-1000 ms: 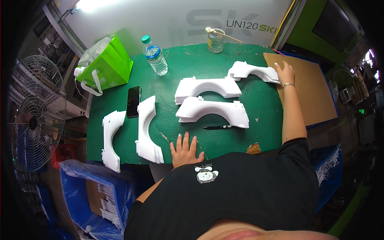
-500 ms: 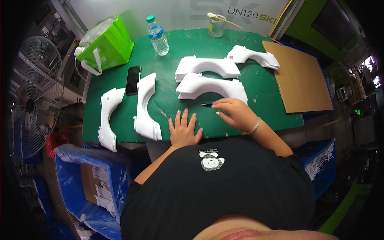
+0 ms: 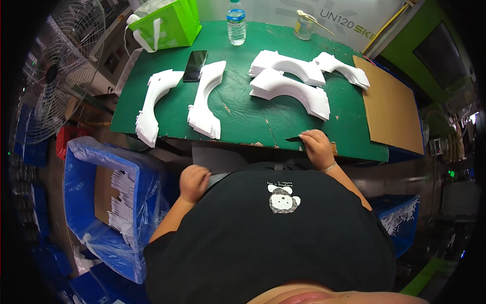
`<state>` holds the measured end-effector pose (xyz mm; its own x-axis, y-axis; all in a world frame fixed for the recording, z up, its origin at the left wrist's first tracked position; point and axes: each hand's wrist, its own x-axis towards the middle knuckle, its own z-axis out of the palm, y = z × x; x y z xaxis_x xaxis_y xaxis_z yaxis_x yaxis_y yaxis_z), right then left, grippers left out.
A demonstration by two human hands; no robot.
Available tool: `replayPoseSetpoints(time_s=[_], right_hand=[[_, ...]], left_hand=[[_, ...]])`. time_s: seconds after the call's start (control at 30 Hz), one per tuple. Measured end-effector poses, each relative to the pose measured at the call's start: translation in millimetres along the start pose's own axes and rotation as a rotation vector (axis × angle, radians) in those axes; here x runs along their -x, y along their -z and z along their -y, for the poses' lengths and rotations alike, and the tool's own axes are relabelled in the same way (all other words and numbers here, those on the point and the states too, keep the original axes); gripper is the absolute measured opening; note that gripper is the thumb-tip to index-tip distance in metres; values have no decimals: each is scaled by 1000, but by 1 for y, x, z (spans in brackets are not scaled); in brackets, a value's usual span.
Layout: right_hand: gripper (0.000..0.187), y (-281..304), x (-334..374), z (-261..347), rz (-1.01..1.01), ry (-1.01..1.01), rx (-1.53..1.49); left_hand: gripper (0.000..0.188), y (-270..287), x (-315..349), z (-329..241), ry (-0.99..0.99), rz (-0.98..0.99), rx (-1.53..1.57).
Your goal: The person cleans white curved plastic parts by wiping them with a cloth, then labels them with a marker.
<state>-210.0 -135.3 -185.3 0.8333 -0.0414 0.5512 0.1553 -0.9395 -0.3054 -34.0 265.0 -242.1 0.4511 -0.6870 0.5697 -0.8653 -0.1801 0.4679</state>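
The right hand (image 3: 317, 148) pinches a slim black tool (image 3: 292, 139) over the near edge of the green table (image 3: 248, 124); its dark, narrow end pokes out left of the fingertips, the rest hidden. The left hand (image 3: 194, 183) is curled near the body, contents impossible to tell. Beyond the right hand lie stacked white arched parts (image 3: 292, 89).

On the counter (image 3: 243, 109), at left, two stacks of parts (image 3: 204, 104) lie side by side, a phone (image 3: 196, 66) between their far ends. Behind stand a bag (image 3: 177, 25), a bottle (image 3: 236, 26) and, farther right, a jar (image 3: 304, 28). Right of centre, one stack (image 3: 291, 90) lies before another (image 3: 283, 64), with a third stack (image 3: 344, 70) right of the rear one, beside a cardboard sheet (image 3: 392, 111). Bins (image 3: 77, 177) flank the person (image 3: 273, 238).
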Motion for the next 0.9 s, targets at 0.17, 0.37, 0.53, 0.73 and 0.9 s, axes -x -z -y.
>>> replayPoseSetpoints(time_s=[0.17, 0.37, 0.53, 0.73, 0.9], right_hand=[[24, 15, 17, -9, -67, -105, 87], [23, 20, 5, -15, -49, -180, 163], [10, 35, -37, 3, -71, -101, 14], [14, 33, -148, -31, -53, -234, -144], [19, 11, -198, -71, 215, -584, -276]], left_hand=[[6, 27, 125, 27, 418, 135, -435], [29, 18, 176, 32, 1217, 692, -474], [46, 8, 141, 37, 1137, 526, -443], [46, -7, 109, 52, 1124, 694, -348], [40, -17, 100, 48, 1100, 614, -231]])
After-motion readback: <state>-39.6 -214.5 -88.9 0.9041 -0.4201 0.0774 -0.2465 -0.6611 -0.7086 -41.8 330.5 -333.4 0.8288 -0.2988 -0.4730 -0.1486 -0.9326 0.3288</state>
